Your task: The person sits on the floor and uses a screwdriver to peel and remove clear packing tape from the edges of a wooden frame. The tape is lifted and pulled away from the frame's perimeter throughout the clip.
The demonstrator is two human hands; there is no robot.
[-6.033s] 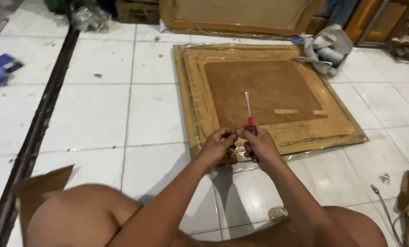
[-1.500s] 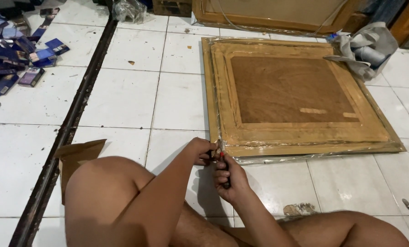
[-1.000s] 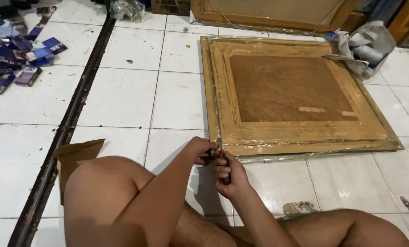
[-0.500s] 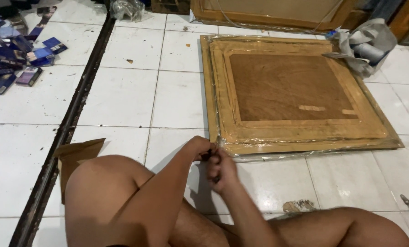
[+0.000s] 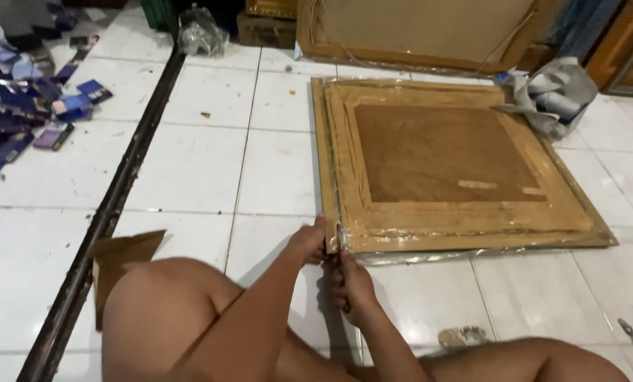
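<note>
Two hands meet at the near left corner of one square wooden frame [image 5: 444, 159] lying flat on the white tiled floor [image 5: 189, 170]. The left hand [image 5: 308, 244] has its fingers pinched on the clear plastic wrap [image 5: 429, 253] at that corner. The right hand [image 5: 353, 286] is clamped on a thin tool, mostly hidden. One cardboard scrap [image 5: 122, 258] lies near left. Farther right, a grey crumpled cloth [image 5: 557, 95]; far left, many scattered blue packets [image 5: 26, 106].
</note>
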